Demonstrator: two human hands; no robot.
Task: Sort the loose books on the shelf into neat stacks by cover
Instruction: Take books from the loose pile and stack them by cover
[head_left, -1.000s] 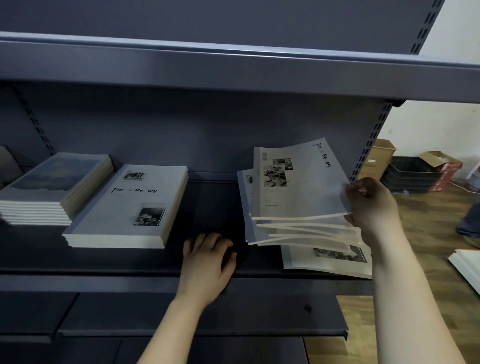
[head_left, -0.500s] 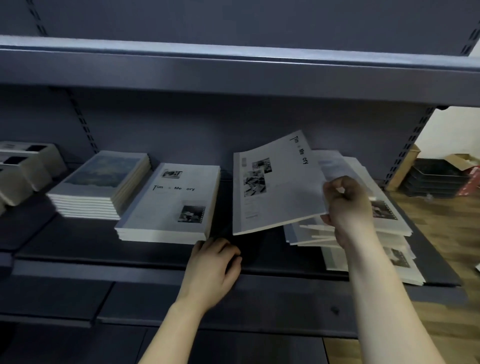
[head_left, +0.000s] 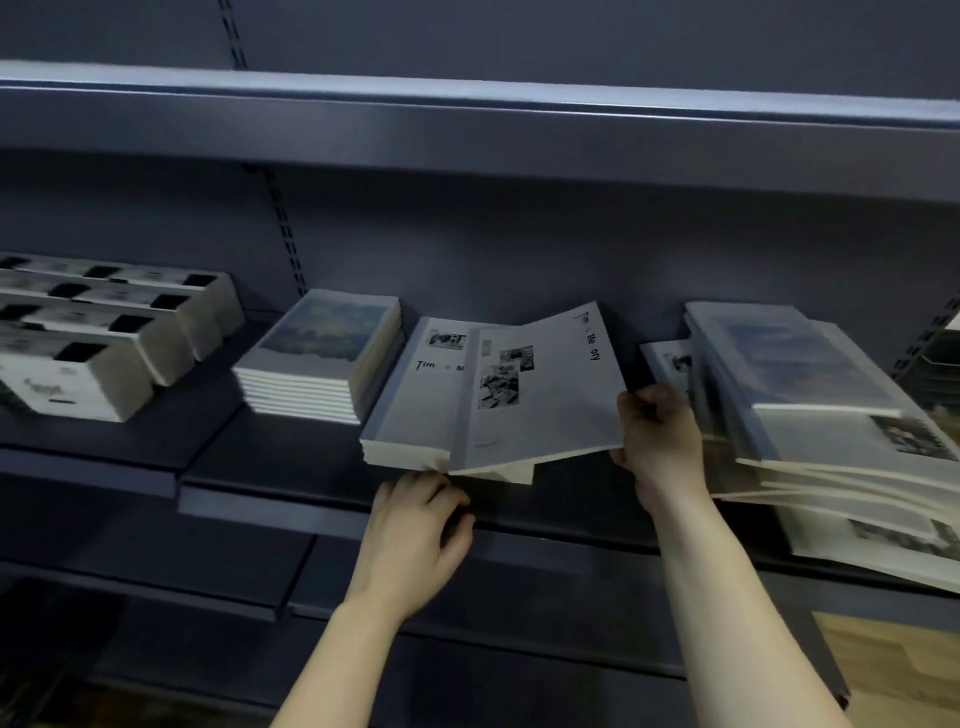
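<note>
On the dark grey metal shelf, near the middle, the right hand is holding a thin white book with black words and small black-and-white photos. The grip of the right hand is squeezing the right edge of the thin white book, with the fingers curled round it. The thin white book is tilting: its left side is sitting low over a neat stack of white books with the same cover, and its right side is lifted higher. I cannot tell if it is touching the neat stack.

The left hand is resting on the front edge of the shelf, just below the front of the neat stack. Its fingers are bending loosely, and its grip is holding nothing.

Just beside the neat stack, on its left, a stack of books with a blue and white painted cover is sitting with its edges lined up. Further left, a row of white cardboard boxes with black square marks is sitting on the next part of the shelf. To the right of the right hand, a messy pile of thin books is lying with edges sticking out at many angles; it is looking blurry.
</note>
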